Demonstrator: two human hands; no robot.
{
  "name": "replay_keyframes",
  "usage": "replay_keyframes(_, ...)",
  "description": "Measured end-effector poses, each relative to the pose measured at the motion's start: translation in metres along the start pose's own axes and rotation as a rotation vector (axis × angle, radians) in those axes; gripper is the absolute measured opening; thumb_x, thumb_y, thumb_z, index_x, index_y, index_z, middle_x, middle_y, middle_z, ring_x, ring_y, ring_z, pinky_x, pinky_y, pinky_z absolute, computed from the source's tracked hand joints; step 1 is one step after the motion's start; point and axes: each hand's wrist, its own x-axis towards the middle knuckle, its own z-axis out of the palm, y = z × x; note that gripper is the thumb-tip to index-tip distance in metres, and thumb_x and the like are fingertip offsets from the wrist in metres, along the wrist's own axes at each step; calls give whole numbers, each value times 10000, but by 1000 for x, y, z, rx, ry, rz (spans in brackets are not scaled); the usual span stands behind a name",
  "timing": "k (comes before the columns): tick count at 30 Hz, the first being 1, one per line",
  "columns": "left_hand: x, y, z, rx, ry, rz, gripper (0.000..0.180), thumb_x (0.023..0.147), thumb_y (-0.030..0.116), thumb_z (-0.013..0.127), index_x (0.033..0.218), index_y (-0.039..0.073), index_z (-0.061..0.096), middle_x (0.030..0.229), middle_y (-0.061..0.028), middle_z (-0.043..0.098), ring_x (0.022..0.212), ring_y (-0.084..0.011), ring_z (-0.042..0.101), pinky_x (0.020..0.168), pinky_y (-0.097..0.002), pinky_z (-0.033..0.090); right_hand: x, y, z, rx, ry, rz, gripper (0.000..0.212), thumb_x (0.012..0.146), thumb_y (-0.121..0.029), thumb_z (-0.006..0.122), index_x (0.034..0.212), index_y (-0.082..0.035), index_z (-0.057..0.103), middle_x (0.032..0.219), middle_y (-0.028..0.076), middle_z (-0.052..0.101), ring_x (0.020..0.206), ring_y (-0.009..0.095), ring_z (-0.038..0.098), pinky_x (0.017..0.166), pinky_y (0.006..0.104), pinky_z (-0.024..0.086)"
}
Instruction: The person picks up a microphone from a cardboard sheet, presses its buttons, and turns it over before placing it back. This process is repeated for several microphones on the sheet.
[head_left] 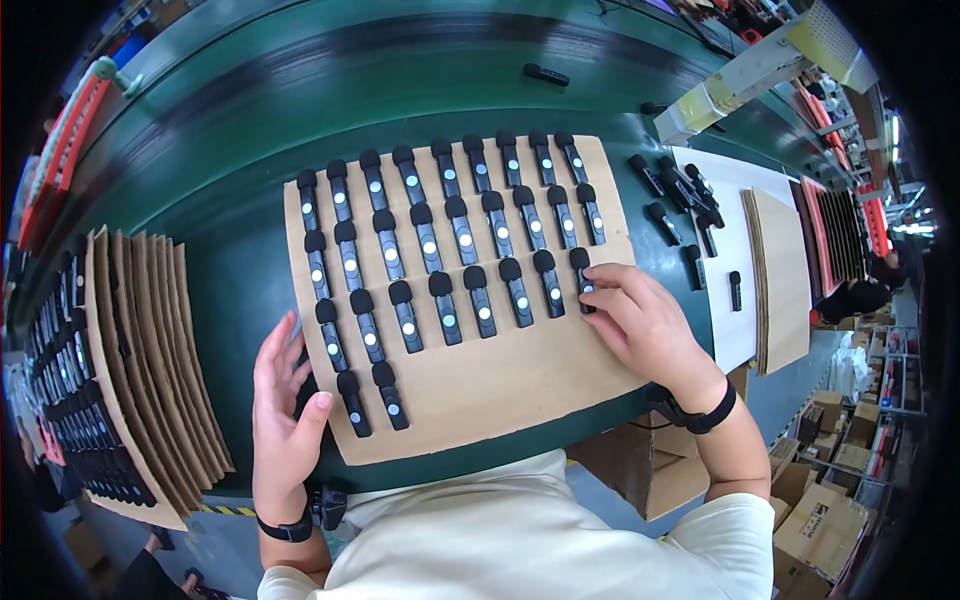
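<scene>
In front of me lies a flat cardboard sheet (520,385) bearing small black microphones (463,235) with foam tips and round pale stickers. They stand in three long rows, with two more microphones below at the left. My right hand (640,318) has its thumb and fingers closed on the microphone (583,282) at the right end of the third row. Part of that microphone is hidden by the fingers. My left hand (285,400) is beside the sheet's left edge, fingers apart and holding nothing.
Loose microphones (682,190) lie at the right, partly on a white sheet (733,345). Stacked cardboard (780,285) is beyond them. At the left stand layered cardboard sheets (165,350) with more microphones. Another microphone (546,75) lies on the green belt (400,70). A metal post (735,90) rises far right.
</scene>
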Motion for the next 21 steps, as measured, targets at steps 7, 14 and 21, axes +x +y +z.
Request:
replay_keyframes(7,3,5,-5,49,-1,-24,744,912,297,647,1467,-22,268,1506,-212,325,1383,-335,366,1094,-465,349,36,44,-49,62,38,10,279,761,-6,706,1021,-15,606,1132,155,596,1051,350,590,897,385,492)
replay_keyframes(14,7,3,-18,160,105,4,577,923,196,602,1405,-18,368,1469,-200,386,1337,-314,430,1059,-423,390,129,142,-65,-167,-11,3,254,807,-54,678,1047,-23,603,1143,142,597,1104,341,568,955,394,459)
replay_keyframes(21,13,-1,-22,169,307,131,366,920,47,536,1279,-10,498,1389,-180,470,1242,-271,523,1024,-366,421,219,181,-20,-296,-191,-233,201,840,-60,636,1039,-68,662,1254,123,588,1145,341,556,982,404,454)
